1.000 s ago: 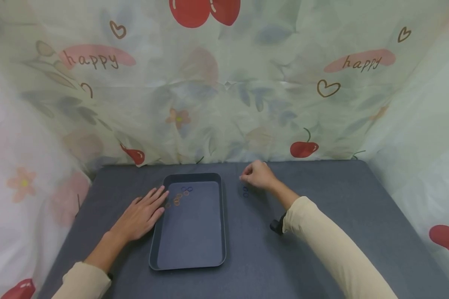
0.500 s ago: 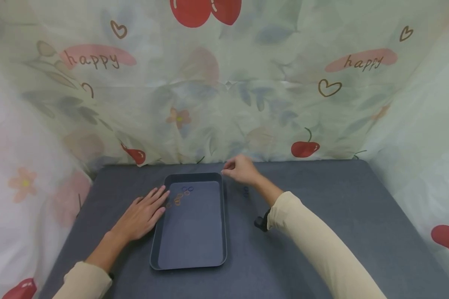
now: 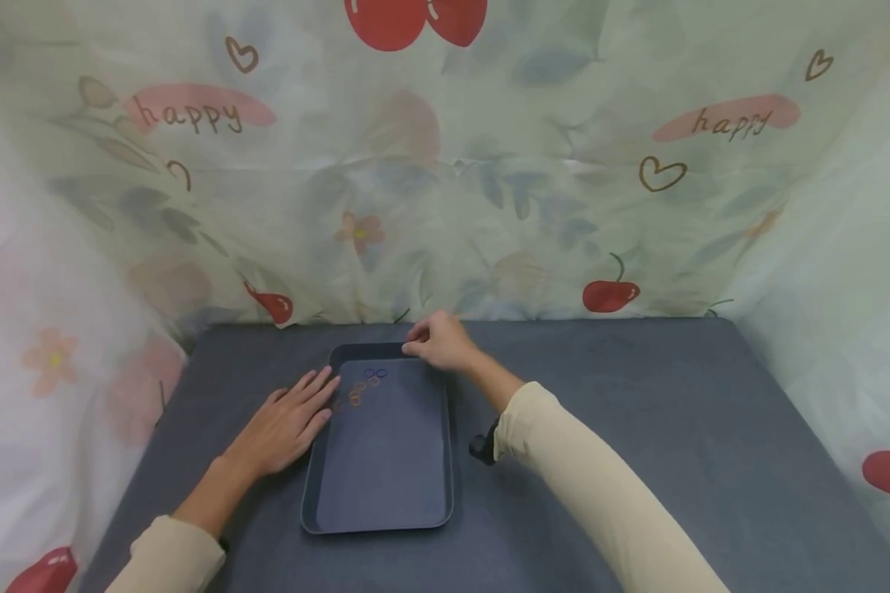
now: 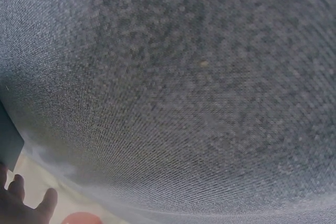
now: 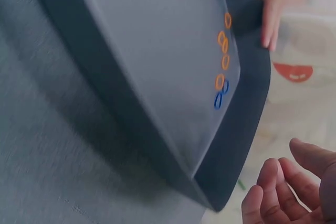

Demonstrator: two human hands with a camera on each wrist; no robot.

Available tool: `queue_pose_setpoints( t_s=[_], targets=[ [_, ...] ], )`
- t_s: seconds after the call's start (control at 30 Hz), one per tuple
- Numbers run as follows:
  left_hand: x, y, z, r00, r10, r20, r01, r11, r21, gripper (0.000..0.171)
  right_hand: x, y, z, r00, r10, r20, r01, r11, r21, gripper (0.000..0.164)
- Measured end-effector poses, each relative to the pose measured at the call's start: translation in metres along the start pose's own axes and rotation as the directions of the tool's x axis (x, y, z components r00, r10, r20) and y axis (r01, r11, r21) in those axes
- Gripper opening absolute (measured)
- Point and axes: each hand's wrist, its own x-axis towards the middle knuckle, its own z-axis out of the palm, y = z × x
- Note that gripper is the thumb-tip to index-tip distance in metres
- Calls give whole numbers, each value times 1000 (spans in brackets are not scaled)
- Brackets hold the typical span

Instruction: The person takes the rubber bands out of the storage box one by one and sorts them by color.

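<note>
A dark grey shallow tray [image 3: 386,469] lies on the table. Several thin orange rings [image 5: 224,44] and two blue rings [image 5: 215,101] sit inside it near its far left side. My left hand [image 3: 282,428] rests with straight fingers at the tray's left rim. In the left wrist view only some fingertips [image 4: 47,200] show beside the tray's wall [image 4: 9,137]. My right hand [image 3: 441,342] is over the tray's far right corner, its fingers curled and the thumb close to the index finger [image 5: 269,174]. I cannot tell whether a ring is between them.
The table has a dark grey cloth [image 3: 638,461]. A printed curtain [image 3: 445,222] with cherries and hearts stands behind the table and along both sides. A black wrist strap [image 3: 482,447] shows below the right sleeve [image 3: 586,478].
My right hand has moved left from beside two blue rings on the table to the tray's far right corner. My right forearm now covers those rings' place. The left hand stays put.
</note>
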Motion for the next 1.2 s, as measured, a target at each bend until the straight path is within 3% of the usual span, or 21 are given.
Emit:
queue_pose_setpoints(
  t_s=[0.3,0.63,1.2],
  targets=[
    [1,-1,2,1000,-14,6,14,1000,-8,54,10,-12,23,999,39,26,-39,999,15,13],
    [1,-1,1,1000,-14,14,14,1000,-20,53,17,-10,47,997,73,21,-72,995,-75,10],
    [0,-1,1,1000,8,-26,-8,1000,-12,52,19,-9,66,990,142,-16,-143,980,-139,15]
  ],
)
